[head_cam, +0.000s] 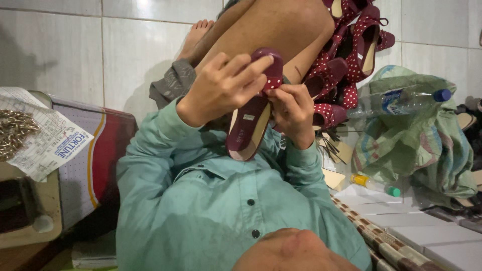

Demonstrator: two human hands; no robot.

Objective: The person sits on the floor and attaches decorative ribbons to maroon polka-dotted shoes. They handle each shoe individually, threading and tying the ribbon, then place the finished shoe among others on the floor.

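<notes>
Head view: a maroon shoe [248, 125] is held up before the chest, its dotted trim [273, 81] being pressed down.
The toe is clamped in the left hand [221, 90], fingers closed over it; the trim edge is pinched by the right hand [293, 113]. A steady grip and firm pressing along the edge appear called for.

Pale tiled floor [60, 45] (glossy), wooden table [30, 236], green sack [427, 145]
</notes>
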